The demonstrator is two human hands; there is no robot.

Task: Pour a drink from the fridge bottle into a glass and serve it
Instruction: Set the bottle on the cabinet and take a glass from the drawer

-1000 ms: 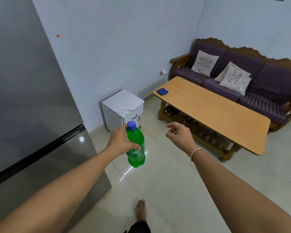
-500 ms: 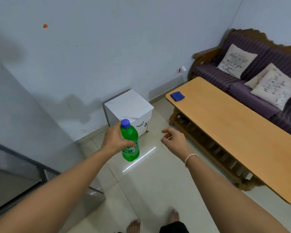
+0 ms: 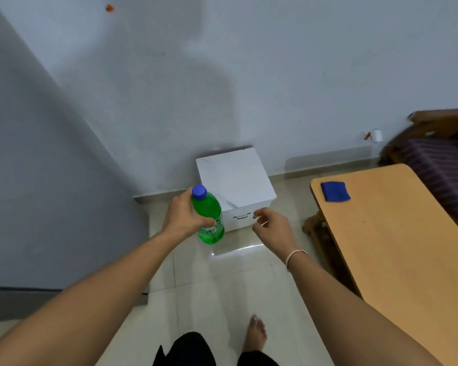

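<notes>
A green plastic bottle with a blue cap is upright in the air at the centre of the head view. My left hand grips it around the middle, fingers wrapped over the label. My right hand hovers a little to the right of the bottle with its fingers loosely curled, holding nothing. No glass is in view.
The grey fridge fills the left side. A white box stands on the tiled floor against the wall, just beyond my hands. A long wooden table with a blue cloth is on the right, a purple sofa behind it.
The view has swung left and down, so the sofa has slid mostly out of frame. My left hand still holds the bottle, and my right hand has stayed beside it.
</notes>
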